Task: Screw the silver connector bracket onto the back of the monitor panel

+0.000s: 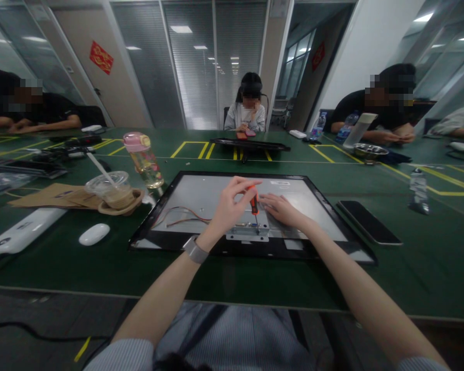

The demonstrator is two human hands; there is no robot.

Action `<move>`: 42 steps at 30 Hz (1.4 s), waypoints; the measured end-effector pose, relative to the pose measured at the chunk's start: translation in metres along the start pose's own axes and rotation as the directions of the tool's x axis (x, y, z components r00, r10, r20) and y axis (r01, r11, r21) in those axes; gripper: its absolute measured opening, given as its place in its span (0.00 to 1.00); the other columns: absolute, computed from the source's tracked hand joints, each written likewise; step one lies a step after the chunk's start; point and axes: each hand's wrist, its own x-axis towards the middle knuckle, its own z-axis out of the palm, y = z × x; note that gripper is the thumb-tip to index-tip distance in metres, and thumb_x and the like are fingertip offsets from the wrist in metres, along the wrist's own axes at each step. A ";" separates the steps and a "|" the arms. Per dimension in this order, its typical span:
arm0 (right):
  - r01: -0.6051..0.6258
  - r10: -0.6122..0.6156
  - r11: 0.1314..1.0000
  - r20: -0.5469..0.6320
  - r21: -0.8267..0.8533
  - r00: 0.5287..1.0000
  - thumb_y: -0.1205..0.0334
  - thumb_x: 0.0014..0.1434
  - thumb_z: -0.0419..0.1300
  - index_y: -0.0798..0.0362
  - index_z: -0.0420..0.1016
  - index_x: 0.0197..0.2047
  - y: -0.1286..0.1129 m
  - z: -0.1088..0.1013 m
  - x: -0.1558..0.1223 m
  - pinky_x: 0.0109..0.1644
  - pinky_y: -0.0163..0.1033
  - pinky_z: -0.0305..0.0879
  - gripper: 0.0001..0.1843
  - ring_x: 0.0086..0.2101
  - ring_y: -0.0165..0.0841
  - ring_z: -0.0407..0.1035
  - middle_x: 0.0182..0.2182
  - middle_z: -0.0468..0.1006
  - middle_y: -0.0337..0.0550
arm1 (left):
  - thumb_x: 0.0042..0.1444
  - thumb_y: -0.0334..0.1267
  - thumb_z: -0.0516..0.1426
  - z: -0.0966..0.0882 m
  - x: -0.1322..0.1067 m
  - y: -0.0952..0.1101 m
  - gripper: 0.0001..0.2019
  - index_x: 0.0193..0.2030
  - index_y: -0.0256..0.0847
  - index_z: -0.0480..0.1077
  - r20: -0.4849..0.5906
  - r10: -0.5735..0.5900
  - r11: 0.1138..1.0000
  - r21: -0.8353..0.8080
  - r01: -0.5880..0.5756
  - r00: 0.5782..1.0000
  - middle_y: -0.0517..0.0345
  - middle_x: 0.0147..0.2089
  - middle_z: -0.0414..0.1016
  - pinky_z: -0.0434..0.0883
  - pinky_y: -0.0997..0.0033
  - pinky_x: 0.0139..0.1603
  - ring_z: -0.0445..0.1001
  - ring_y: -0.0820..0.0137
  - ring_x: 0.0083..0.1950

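Observation:
A flat display panel with a grey back and black frame lies before me. My left hand is closed around an orange and black screwdriver. The screwdriver stands nearly upright, its shaft pointing down at a small metal bracket on the panel's near edge; whether the tip sits in a screw is too small to tell. Thin coloured wires run across the panel left of the bracket. Just right of the screwdriver, my right hand rests on the panel with its fingers stretched out, holding nothing visible.
Left of the panel are an iced drink cup, a pink-lidded bottle, a white earbud case and a long white device. A phone lies to the right. Several people sit around the green table.

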 end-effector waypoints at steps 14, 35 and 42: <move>-0.001 0.001 1.000 -0.011 -0.012 1.000 0.63 0.70 0.49 0.43 0.70 0.68 -0.002 -0.002 -0.001 0.66 0.70 0.56 0.25 0.68 0.51 0.58 0.69 0.67 0.49 | 0.68 0.37 0.55 0.001 0.000 0.001 0.12 0.50 0.43 0.80 0.025 0.013 0.998 -0.056 -0.011 1.000 0.50 0.49 0.78 0.75 0.64 0.55 0.78 0.67 0.51; -0.020 0.020 1.000 -0.004 0.001 1.000 0.63 0.70 0.49 0.41 0.69 0.68 -0.001 0.000 -0.001 0.67 0.71 0.55 0.26 0.69 0.51 0.57 0.69 0.67 0.47 | 0.64 0.36 0.60 0.005 -0.004 -0.003 0.11 0.53 0.43 0.78 0.024 0.000 0.998 -0.065 0.002 1.000 0.53 0.46 0.77 0.77 0.67 0.49 0.77 0.69 0.46; 0.005 -0.005 1.000 -0.010 0.007 1.000 0.63 0.71 0.49 0.42 0.69 0.68 0.001 0.001 -0.001 0.67 0.69 0.55 0.25 0.69 0.49 0.57 0.69 0.67 0.48 | 0.70 0.37 0.53 0.011 -0.006 -0.007 0.12 0.52 0.44 0.78 -0.098 0.037 0.998 0.047 -0.033 0.994 0.49 0.52 0.74 0.74 0.63 0.58 0.75 0.66 0.55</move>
